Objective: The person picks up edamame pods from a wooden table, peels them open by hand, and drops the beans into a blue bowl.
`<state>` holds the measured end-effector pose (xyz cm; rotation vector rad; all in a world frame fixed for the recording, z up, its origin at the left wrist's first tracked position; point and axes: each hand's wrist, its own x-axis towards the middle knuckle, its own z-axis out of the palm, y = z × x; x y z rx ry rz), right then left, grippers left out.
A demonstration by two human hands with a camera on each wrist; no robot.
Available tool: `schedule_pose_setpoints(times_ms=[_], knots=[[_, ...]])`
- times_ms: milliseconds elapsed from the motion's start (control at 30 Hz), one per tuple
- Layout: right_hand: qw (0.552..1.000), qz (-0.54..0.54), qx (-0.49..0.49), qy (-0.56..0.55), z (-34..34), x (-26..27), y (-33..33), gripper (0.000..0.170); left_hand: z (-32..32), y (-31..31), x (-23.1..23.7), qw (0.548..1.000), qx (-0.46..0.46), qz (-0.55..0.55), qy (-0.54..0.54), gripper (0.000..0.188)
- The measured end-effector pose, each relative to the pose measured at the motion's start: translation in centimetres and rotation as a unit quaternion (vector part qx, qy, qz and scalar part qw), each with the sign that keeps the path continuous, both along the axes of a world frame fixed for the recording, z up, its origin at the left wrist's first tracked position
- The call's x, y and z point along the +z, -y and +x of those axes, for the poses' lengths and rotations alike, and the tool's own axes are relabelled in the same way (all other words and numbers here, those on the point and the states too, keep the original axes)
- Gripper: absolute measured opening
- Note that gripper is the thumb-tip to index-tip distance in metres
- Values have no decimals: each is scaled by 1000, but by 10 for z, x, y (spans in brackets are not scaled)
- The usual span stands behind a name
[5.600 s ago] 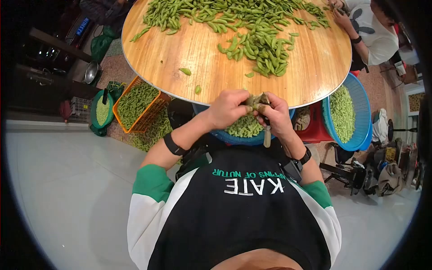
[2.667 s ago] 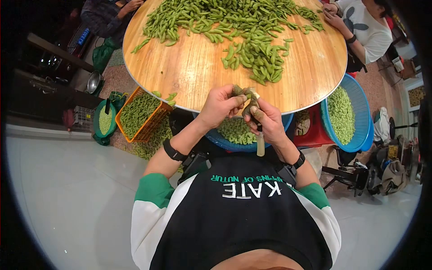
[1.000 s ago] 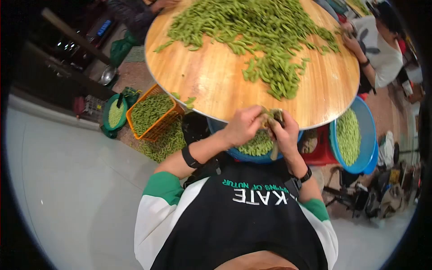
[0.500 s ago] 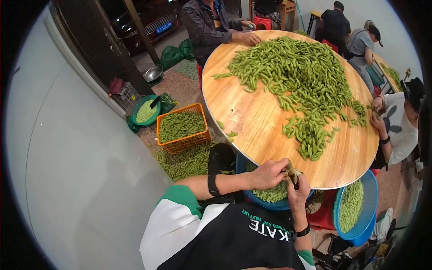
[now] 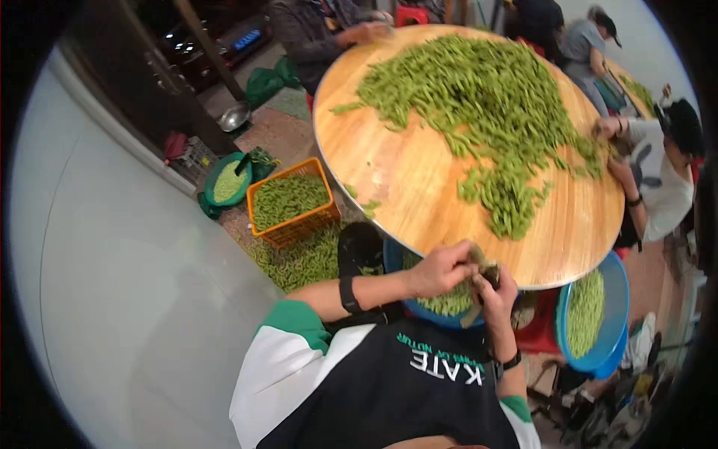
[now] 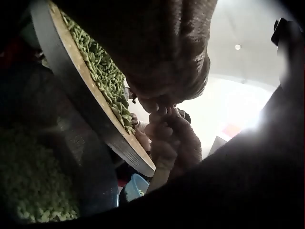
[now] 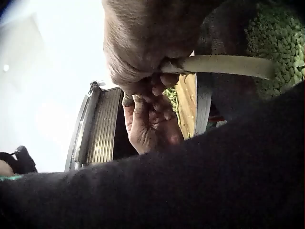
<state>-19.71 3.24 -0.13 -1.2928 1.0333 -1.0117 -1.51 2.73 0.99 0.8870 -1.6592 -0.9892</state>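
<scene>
In the head view my left hand (image 5: 440, 272) and right hand (image 5: 497, 299) meet at the near edge of the wooden table (image 5: 404, 202). Between their fingertips is a small dull green thing (image 5: 476, 255), blurred, perhaps a pod, pinched by the left fingers. A pale flat strip (image 5: 472, 315) hangs down from the right hand; in the right wrist view the strip (image 7: 231, 66) sticks out of that hand's curled fingers (image 7: 143, 45). Below the hands is a blue basin (image 5: 458, 322) of shelled beans (image 5: 445, 303). Heaped green pods (image 5: 479, 97) cover the table's far part.
An orange crate (image 5: 303, 222) of pods stands at left, with loose pods (image 5: 299, 262) on the floor and a green basin (image 5: 244, 187) beyond. Another blue basin (image 5: 619, 299) of beans is at right. A person (image 5: 666, 179) sits at right, another (image 5: 303, 41) at the far left.
The head view has swung, placing the table further right than several seconds ago. Two pods from mid-table now lie at its left edge. Both hands remain together, the strip still in the right.
</scene>
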Motion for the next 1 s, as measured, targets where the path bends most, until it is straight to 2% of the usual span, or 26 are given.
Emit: schedule_pose_setpoints(times_ms=[33, 67, 100, 133, 167, 233, 267, 300, 333, 400, 433, 500, 533, 600, 700, 767, 800, 833, 900, 933, 967, 1000], knots=[[999, -17, 3, -27, -1, -10, 2, 18, 0, -1, -3, 1000, 2, 10, 9, 16], [998, 7, 25, -59, -3, -8, 2, 21, 0, -2, -6, 997, -17, 65, -27, 15], [990, -98, 3, -104, -1, -19, 3, 23, 1, -4, -8, 990, -36, 120, -62, 15], [978, -140, 18, -152, -2, -13, 3, 24, 5, -5, -7, 999, -4, 9, 38, 15], [979, -145, 33, -142, -3, -10, 3, 20, 13, -3, -4, 984, 27, -111, 134, 15], [982, -112, 81, -130, -8, -14, 2, 18, 38, 5, -6, 922, 97, -228, 297, 15], [983, -107, 69, -132, -9, -15, 1, 18, 54, 10, -10, 908, 120, -191, 354, 14], [974, -155, 97, -135, -9, -16, 1, 18, 67, 17, -12, 886, 143, -156, 412, 14], [961, -201, 129, -139, -9, -17, 0, 18, 71, 23, -6, 888, 135, -158, 411, 14], [953, -230, 117, -155, -7, -21, -2, 19, 73, 37, 10, 820, 219, -234, 474, 11], [943, -261, 111, -171, -6, -22, -2, 19, 71, 50, 10, 820, 217, -235, 475, 11], [940, -272, 115, -170, -6, -20, -1, 19, 63, 82, 0, 897, 176, -188, 359, 10], [937, -274, 116, -183, -6, -16, -1, 19, 59, 101, -7, 898, 175, -188, 358, 10], [933, -277, 115, -200, -9, -13, -2, 18, 53, 132, -19, 881, 117, -222, 400, 13], [936, -266, 102, -207, -14, -9, 0, 19, 49, 148, -27, 884, 90, -229, 396, 17], [967, -191, 73, -151, -14, -5, -4, 20, 48, 150, -29, 883, 98, -226, 399, 18], [966, -196, 84, -148, -15, -8, -2, 28, 48, 147, -32, 882, 109, -220, 401, 20], [967, -192, 83, -147, -15, -8, -3, 28, 50, 143, -35, 883, 106, -217, 403, 20], [997, 11, 82, 8, -14, 2, 1, 37, 50, 135, -38, 887, 131, -248, 367, 13], [994, 51, 89, 31, -15, 2, 5, 42, 46, 127, -29, 887, 128, -251, 366, 13], [994, 52, 86, 31, -14, 2, 9, 42, 41, 114, -22, 965, 98, -47, 239, 9], [994, 56, 66, 69, -11, 2, 13, 40, 35, 99, -13, 980, 61, 162, 98, 7]])
